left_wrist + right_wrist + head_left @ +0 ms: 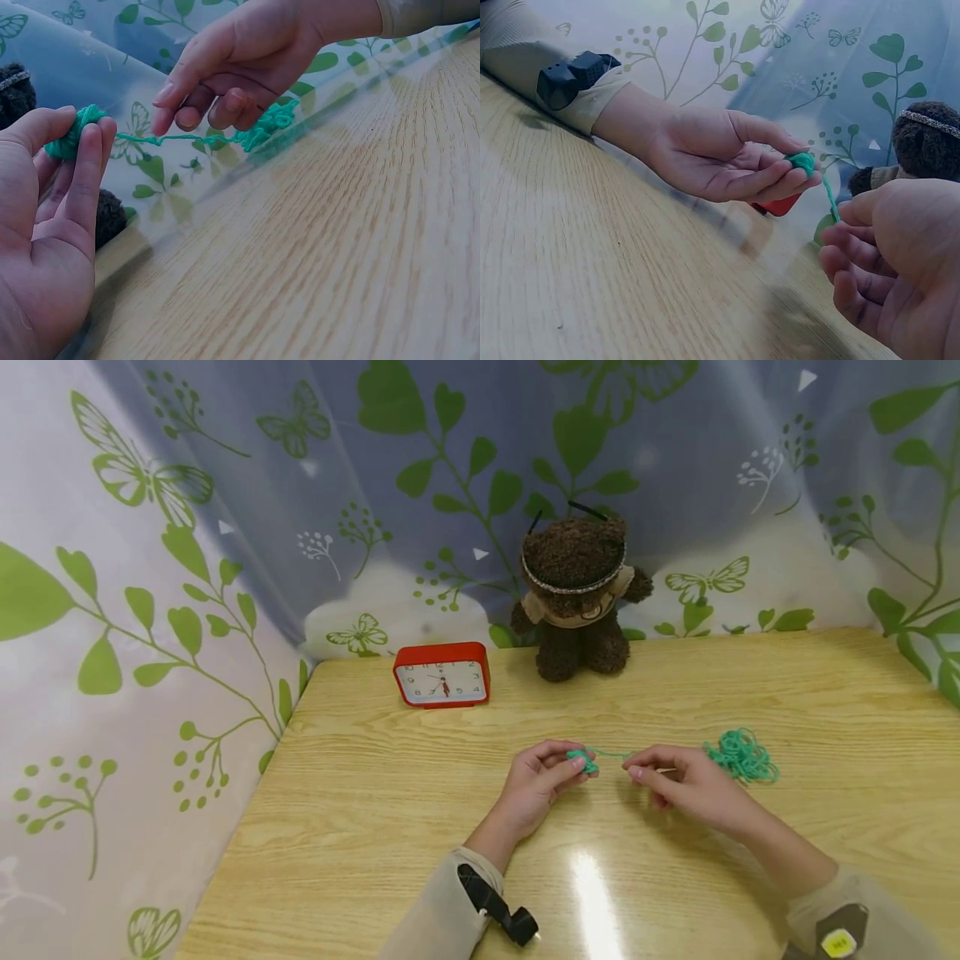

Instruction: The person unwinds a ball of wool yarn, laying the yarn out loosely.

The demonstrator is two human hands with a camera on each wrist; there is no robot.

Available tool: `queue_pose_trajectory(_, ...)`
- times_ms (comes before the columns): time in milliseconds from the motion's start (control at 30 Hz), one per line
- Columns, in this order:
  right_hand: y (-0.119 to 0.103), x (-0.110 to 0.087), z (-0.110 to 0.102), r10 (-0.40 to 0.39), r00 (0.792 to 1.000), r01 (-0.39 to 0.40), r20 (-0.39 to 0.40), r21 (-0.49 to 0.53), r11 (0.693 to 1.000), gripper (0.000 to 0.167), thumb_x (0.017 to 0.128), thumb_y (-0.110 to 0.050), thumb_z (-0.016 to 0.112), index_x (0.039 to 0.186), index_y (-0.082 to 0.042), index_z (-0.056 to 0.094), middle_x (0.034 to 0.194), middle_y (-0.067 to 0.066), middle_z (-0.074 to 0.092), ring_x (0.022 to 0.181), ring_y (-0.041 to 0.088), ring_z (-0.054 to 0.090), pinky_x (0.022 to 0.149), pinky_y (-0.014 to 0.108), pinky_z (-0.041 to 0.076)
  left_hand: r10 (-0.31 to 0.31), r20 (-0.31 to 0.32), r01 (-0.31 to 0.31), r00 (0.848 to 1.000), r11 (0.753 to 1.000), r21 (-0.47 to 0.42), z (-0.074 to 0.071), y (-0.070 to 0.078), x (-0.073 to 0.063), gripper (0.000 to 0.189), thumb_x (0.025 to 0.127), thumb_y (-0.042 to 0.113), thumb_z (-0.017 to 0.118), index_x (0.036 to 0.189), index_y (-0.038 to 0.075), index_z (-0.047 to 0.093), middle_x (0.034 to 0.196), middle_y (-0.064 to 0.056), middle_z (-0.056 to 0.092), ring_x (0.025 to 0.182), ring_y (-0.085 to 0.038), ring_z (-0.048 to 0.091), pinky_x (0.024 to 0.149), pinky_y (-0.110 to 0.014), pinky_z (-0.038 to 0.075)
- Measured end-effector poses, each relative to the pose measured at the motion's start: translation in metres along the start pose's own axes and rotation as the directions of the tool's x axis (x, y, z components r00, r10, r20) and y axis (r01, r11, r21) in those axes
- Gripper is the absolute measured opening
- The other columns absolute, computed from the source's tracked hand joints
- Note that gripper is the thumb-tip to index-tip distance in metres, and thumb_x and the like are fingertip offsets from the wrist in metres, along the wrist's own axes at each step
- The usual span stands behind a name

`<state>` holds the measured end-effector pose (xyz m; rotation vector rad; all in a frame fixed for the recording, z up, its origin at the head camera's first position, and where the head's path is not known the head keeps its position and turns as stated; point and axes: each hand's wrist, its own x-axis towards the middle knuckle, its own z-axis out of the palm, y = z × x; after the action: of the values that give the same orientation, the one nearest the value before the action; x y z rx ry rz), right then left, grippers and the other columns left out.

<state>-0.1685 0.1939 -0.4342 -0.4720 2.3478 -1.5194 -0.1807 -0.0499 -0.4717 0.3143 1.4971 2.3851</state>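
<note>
In the head view my left hand (534,787) holds a small wound ball of green yarn (582,762) between thumb and fingertips, above the table. A thin yarn strand (611,753) runs from the ball to my right hand (693,785), whose thumb and index finger pinch it. Beyond the right hand lies a loose heap of green yarn (742,756). The left wrist view shows the wound yarn (75,133) at the left fingertips and the strand passing just under the right fingers. In the right wrist view, the strand (830,199) reaches the right thumb and index finger.
A red clock (442,677) stands on the wooden table (360,802) left of the hands. Behind them, a brown stuffed toy (576,593) sits against the leaf-patterned curtain (465,460). Black straps with devices (498,902) are worn over the sleeves.
</note>
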Motion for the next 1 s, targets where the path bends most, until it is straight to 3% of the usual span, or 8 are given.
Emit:
queue_pose_trajectory(133,0.0023,0.0005,0.0003,-0.008,1.0,0.008,0.002,-0.018,1.0,0.032,0.102,-0.031,0.058,0.109,-0.001,0.067,0.091,0.017,0.065,0.065,0.021,0.062,0.053,0.031,0.055,0.005,0.007,-0.005,1.0,1.0,-0.002,-0.0005,0.0,-0.0003,0.025,0.097,0.002,0.062,0.121,-0.006,0.062,0.102,0.004,0.074,0.091,-0.009,0.073,0.087,-0.021,0.06)
queue_pose_trajectory(333,0.0022,0.001,0.0019,0.002,0.999,-0.002,-0.051,-0.007,1.0,0.03,0.099,-0.032,0.064,0.105,-0.003,0.059,0.087,0.018,0.064,0.063,0.025,0.063,0.051,0.032,0.054,0.002,0.004,-0.002,1.0,1.0,-0.002,-0.0006,0.0001,0.0002,0.026,0.097,0.002,0.063,0.121,-0.006,0.062,0.101,0.005,0.074,0.091,-0.009,0.073,0.086,-0.021,0.06)
queue_pose_trajectory(467,0.0024,0.0024,0.0015,0.012,0.998,-0.01,-0.058,0.022,1.0,0.039,0.099,-0.03,0.065,0.122,-0.002,0.052,0.094,0.019,0.065,0.064,0.026,0.064,0.051,0.034,0.055,-0.004,0.004,0.004,1.0,1.0,0.004,-0.0006,0.0004,-0.0002,0.027,0.097,0.002,0.061,0.122,-0.008,0.06,0.101,0.004,0.074,0.091,-0.009,0.073,0.087,-0.021,0.06)
queue_pose_trajectory(567,0.0033,0.0034,0.0001,0.007,1.0,-0.007,-0.009,0.017,1.0,0.052,0.1,-0.028,0.063,0.142,-0.004,0.045,0.1,0.019,0.068,0.067,0.024,0.065,0.054,0.034,0.057,-0.004,0.012,0.004,1.0,1.0,0.004,-0.001,0.0005,-0.0005,0.027,0.097,0.002,0.062,0.123,-0.008,0.06,0.102,0.004,0.074,0.091,-0.009,0.073,0.087,-0.021,0.06)
queue_pose_trajectory(667,0.0042,0.0034,0.0001,0.003,0.999,-0.004,0.039,0.009,1.0,0.055,0.101,-0.028,0.061,0.147,-0.004,0.043,0.104,0.018,0.069,0.067,0.021,0.065,0.055,0.033,0.057,-0.002,0.024,0.001,1.0,1.0,0.003,-0.0015,0.0001,-0.0003,0.026,0.097,0.004,0.063,0.121,-0.005,0.062,0.102,0.004,0.074,0.091,-0.009,0.073,0.087,-0.021,0.06)
queue_pose_trajectory(833,0.0032,0.0011,0.0029,0.024,0.999,-0.024,0.03,0.006,1.0,0.041,0.102,-0.031,0.059,0.128,0.0,0.059,0.103,0.017,0.068,0.066,0.018,0.063,0.053,0.031,0.055,0.0,0.017,0.0,1.0,1.0,-0.01,-0.0005,0.0002,-0.0002,0.019,0.097,0.002,0.063,0.116,0.0,0.066,0.1,0.003,0.074,0.089,-0.008,0.073,0.084,-0.019,0.06)
queue_pose_trajectory(1000,0.0016,-0.0016,0.0035,-0.01,0.999,0.011,-0.03,0.008,1.0,0.031,0.103,-0.028,0.057,0.113,0.001,0.066,0.099,0.017,0.069,0.067,0.019,0.063,0.054,0.031,0.056,0.008,-0.064,-0.009,0.998,1.0,-0.01,0.0002,0.0002,0.0002,0.018,0.096,-0.001,0.061,0.114,0.001,0.066,0.104,0.002,0.073,0.091,-0.009,0.073,0.085,-0.019,0.06)
